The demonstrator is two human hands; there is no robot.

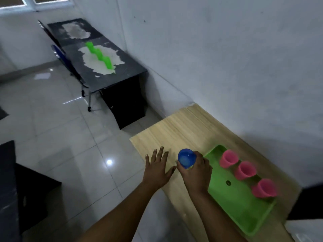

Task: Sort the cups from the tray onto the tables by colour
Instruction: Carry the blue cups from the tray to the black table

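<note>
Right hand [195,173]: grip wrapped around a blue cup [186,158], fingers curled on its far side, thumb on the near side. Cup is tipped, mouth facing up toward the camera. It sits just left of the green tray [234,203], over the wooden desk [174,133]; whether its base touches the desk cannot be told, the hand hides it.

Left hand [157,169]: grip spread, fingers straight and fanned, palm down at the near left edge of the wooden desk, just beside the blue cup. Holds nothing. Contact with the surface cannot be told.

Green tray lies flat on the wooden desk, right of the hands. 3 pink cups [245,170] stand in it in a row along its far edge, mouths up, close together but apart. A small dark round mark shows on the tray floor near its middle.

Further out: a dark desk [132,70] stands against the white wall [227,58], well apart from the wooden one, its top worn in pale patches. 3 green cups [99,54] stand on it in a line on 1 pale patch. A blue chair [58,53] stands at its left side. Glossy tiled floor [61,137] between.
</note>
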